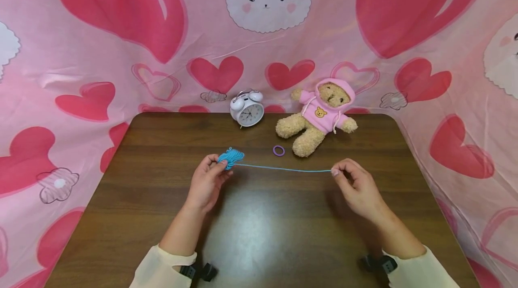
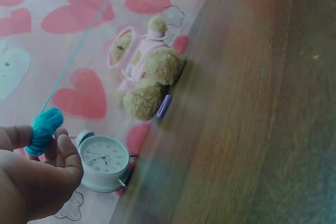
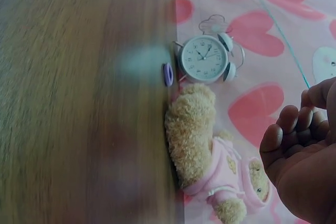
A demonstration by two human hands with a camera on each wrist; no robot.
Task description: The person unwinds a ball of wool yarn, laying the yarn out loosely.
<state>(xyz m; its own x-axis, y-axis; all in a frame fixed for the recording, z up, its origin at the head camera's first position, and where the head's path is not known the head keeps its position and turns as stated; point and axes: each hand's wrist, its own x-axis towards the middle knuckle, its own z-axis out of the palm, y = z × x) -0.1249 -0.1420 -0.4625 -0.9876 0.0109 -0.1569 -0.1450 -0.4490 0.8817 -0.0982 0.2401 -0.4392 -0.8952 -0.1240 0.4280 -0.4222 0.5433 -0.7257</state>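
Observation:
A small bundle of blue yarn is pinched between the thumb and fingers of my left hand. From it a single strand runs nearly straight across to my right hand, whose thumb and forefinger pinch its end. Both hands are held above the table. In the left wrist view the wound loops of the yarn bundle show between thumb and fingers. The right wrist view shows the strand reaching the fingertips of the right hand, with the other fingers curled.
Behind the strand a purple ring lies on the brown wooden table. A white twin-bell alarm clock stands at the back edge. To its right a teddy bear in a pink hoodie leans against the heart-patterned cloth.

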